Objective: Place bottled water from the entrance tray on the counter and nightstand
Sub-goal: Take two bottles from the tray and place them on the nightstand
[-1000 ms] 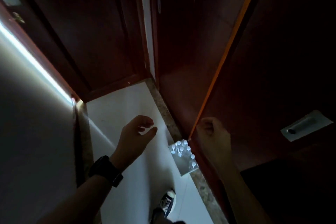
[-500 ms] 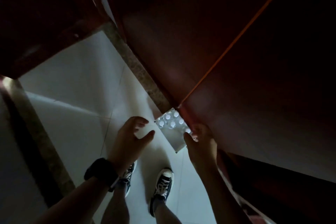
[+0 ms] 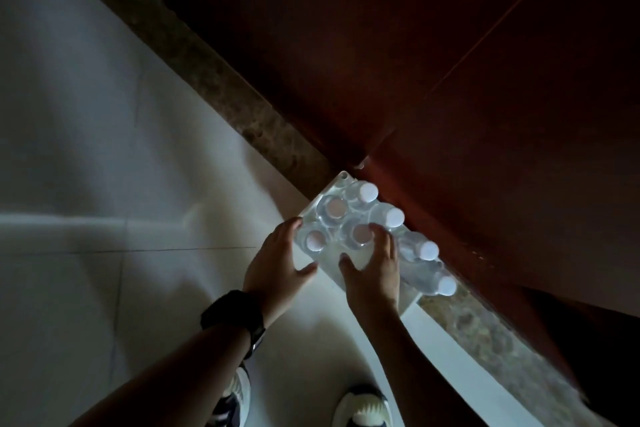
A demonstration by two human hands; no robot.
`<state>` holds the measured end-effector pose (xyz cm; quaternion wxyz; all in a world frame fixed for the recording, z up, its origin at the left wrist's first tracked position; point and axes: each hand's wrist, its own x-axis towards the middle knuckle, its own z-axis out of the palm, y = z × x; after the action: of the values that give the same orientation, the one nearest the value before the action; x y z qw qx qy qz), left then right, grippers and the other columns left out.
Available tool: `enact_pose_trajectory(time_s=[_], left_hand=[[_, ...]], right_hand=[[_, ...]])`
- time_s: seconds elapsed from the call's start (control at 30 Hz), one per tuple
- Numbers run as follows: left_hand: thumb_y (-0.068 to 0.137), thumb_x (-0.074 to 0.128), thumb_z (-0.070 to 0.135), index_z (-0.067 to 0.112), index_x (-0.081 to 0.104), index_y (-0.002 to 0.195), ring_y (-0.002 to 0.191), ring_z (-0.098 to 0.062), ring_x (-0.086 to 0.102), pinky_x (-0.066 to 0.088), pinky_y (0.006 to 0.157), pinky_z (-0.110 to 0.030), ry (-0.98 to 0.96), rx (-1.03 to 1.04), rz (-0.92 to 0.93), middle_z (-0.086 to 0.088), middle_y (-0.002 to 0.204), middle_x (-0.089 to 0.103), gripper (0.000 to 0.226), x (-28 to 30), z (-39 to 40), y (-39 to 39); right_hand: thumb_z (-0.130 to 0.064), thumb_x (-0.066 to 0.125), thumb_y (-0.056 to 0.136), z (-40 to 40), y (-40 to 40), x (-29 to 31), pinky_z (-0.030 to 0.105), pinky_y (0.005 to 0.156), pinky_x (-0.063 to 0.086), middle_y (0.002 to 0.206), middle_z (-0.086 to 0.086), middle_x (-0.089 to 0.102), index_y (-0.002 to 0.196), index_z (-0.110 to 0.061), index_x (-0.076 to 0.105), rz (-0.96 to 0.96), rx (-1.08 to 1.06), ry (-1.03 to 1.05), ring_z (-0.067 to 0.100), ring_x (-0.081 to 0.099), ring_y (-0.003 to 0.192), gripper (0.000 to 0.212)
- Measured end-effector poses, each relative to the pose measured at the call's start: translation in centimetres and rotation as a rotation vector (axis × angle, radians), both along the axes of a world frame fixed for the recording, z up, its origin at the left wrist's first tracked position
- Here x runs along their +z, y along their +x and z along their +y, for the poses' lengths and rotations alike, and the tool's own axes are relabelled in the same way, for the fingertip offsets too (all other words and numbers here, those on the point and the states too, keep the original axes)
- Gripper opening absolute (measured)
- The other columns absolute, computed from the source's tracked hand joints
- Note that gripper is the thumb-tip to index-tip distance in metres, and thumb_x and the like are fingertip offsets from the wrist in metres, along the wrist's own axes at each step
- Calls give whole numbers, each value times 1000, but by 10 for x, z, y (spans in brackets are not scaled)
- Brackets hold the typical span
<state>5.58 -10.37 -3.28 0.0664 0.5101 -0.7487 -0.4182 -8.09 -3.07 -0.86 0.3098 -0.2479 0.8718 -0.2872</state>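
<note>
A white tray (image 3: 334, 274) of bottled water (image 3: 362, 233) sits on the pale tiled floor (image 3: 104, 184), pushed against a dark red wooden wall (image 3: 450, 97) on the right. Both hands reach down over it. The left hand (image 3: 277, 263), a black watch (image 3: 235, 314) on its wrist, curls round the near-left bottle (image 3: 315, 240). The right hand (image 3: 375, 263) cups its fingers over a middle bottle, though whether it truly grips is hard to tell. The bottles stand packed together, so lifting one could likely tip its neighbours, and the dim light makes a slipped hold more likely. A speckled stone border (image 3: 214, 69) runs along the wall. Two shoes (image 3: 363, 406) show at the near edge.
</note>
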Motion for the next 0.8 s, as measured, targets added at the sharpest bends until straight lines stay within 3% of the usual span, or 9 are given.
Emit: enact_pose_trajectory(time_s=[0.1,0.2,0.33,0.4,0.47,0.6,0.67,0.73,0.8], left_hand=[[73,80,30,20,54,132,107,-20,60,52,89,-31,-129,-96,27,1,127,64,66,-50,-4,-6],[69,84,33,21,60,124,91,-21,61,52,76,-31,-162,-70,34,2,111,70,61,-77,-5,-4],[63,90,31,16,66,115,82,-19,60,48,70,-24,-224,-75,88,6,95,70,59,-73,-6,-8],[61,91,32,16,67,113,78,-13,54,45,67,-21,-243,-65,105,22,85,56,59,-51,-7,-8],[60,90,35,17,67,112,79,-12,54,44,68,-21,-243,-50,133,28,85,47,60,-17,-8,-8],[60,79,47,17,64,115,91,-22,57,50,76,-29,-156,48,252,19,96,58,64,96,-12,-5],[60,79,45,20,62,114,94,-23,60,51,80,-30,-69,112,329,14,100,62,63,172,-19,-7],[60,83,35,24,60,110,95,-26,65,55,82,-46,53,179,427,0,102,68,57,255,-29,-12],[60,86,25,22,61,110,95,-26,70,57,81,-52,168,224,522,-4,102,71,56,344,-39,-19]], right_hand=[[-7,75,78,-5,4,-44,25,93,41,129,-6,58,133,-21,51,40,-35,-63,5,48,112,62],[-10,79,75,-5,11,-73,16,87,35,129,-7,61,133,-25,51,60,-32,-71,6,54,111,66],[-17,82,73,-5,10,-79,22,81,37,123,1,68,131,-25,51,69,-62,-29,25,64,109,65],[-23,83,73,-4,7,-58,27,83,42,120,2,70,130,-25,52,52,-54,-33,25,65,108,65],[-27,84,72,-2,4,-19,30,84,45,114,-2,70,127,-26,52,26,-46,-63,23,65,106,64],[-26,88,67,0,-12,108,27,70,46,86,-21,60,115,-31,47,-109,3,-79,9,62,81,63],[-22,90,65,-2,-23,185,20,66,50,86,-21,63,112,-34,48,-202,40,-120,1,64,80,65],[-19,91,63,-6,-34,263,16,70,55,91,-19,70,112,-38,52,-275,92,-204,-2,67,88,66],[-14,91,62,-11,-45,343,17,73,57,96,-24,72,106,-43,56,-317,136,-275,-2,69,89,63]])
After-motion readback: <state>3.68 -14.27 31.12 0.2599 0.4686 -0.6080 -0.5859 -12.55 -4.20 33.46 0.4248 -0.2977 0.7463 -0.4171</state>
